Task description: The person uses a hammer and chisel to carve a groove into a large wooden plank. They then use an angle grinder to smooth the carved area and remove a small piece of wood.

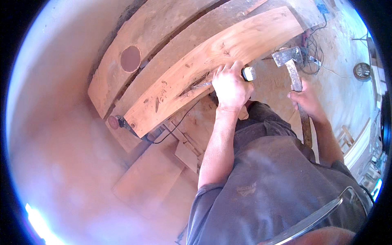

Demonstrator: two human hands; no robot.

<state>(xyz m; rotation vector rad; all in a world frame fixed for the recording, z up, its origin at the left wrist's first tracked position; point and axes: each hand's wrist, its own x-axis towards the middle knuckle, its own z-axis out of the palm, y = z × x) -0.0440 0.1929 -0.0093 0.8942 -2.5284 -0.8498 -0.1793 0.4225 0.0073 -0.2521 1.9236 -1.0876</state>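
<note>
Centrally, a chisel [248,74] was gripped in the left hand [230,85] against the plank [212,61]; a hatchet [292,67] was clasped, raised, in the right hand [306,100]. Only a short gouge [196,85] was cut; most remained.

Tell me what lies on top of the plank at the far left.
A round reddish-brown sanding disc lies flat on the far-left plank. The disc covers the wood beneath it, so that patch cannot be seen.
</note>
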